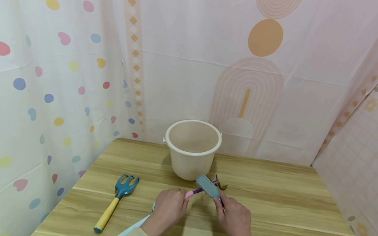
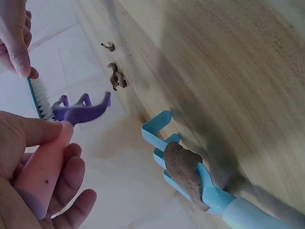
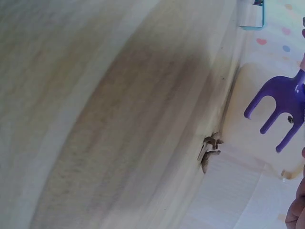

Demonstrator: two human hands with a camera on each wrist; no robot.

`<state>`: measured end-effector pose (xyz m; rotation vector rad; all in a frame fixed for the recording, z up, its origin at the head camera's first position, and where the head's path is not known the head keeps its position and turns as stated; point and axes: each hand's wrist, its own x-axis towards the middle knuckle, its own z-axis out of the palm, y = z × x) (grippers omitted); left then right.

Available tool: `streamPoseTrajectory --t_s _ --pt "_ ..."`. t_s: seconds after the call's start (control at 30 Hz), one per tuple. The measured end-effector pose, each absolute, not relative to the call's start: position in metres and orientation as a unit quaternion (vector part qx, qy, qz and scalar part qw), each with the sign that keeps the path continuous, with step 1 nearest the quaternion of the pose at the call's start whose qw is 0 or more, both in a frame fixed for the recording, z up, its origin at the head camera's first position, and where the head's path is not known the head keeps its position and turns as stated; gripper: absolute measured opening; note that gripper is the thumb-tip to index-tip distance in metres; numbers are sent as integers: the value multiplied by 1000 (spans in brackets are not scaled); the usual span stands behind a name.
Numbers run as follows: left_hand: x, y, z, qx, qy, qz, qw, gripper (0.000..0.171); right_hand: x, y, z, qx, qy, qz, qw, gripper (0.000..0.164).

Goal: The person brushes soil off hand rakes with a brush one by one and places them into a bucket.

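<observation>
My left hand grips the pink handle of a small hand rake with purple tines. A scrub brush with a blue-green back is held in my right hand. In the left wrist view its white bristles meet the purple rake near the base of the tines. The tines also show in the right wrist view, with a small dark speck on them. Below my left hand lies a light blue hand rake, a brown clump lodged among its tines.
A cream bucket stands at the back of the wooden table. To the left lies a blue hand rake with a yellow handle. Brown crumbs are scattered on the tabletop beyond the hands. Patterned curtains hang behind and beside the table.
</observation>
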<state>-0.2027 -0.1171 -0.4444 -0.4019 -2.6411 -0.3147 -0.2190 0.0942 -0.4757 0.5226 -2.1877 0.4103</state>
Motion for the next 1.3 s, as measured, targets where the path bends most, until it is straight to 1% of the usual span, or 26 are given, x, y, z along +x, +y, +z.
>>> streamPoseTrajectory --t_s 0.13,0.2,0.3,0.37,0.43,0.5,0.57,0.63,0.7,0.8,0.87,1.07,1.3 --pt "-203 -118 -444 -127 -958 -119 228 19 -219 94 -474 192 -869 193 412 18" --pt "-203 -118 -442 -120 -959 -126 224 19 -219 96 -473 192 -863 210 418 21" --pt "-204 -120 -441 -113 -960 -133 217 18 -222 100 -474 220 -846 213 437 26" --pt "-204 -120 -441 -110 -960 -140 215 23 -223 101 -475 258 -836 188 446 29" --pt "-204 -120 -440 -106 -960 -149 212 29 -225 102 -476 290 -829 158 451 36" --pt "-205 -120 -439 -103 -960 -159 205 35 -226 101 -477 305 -827 135 454 44" --pt "-204 -119 -437 -103 -960 -164 201 39 -226 100 -477 301 -830 122 454 48" --pt "-204 -118 -436 -105 -960 -162 204 40 -225 99 -477 290 -836 121 450 46" --pt "-204 -117 -436 -109 -959 -156 209 39 -224 98 -476 277 -844 125 441 40" --pt "-204 -116 -435 -113 -958 -143 222 33 -222 96 -475 258 -857 135 425 28" --pt "-204 -116 -434 -113 -958 -140 225 27 -221 95 -474 245 -864 141 417 24" --pt "-203 -115 -433 -116 -956 -142 229 15 -219 93 -471 205 -880 174 392 20" --pt "-203 -116 -435 -107 -956 -143 234 13 -218 97 -471 168 -894 212 358 17"
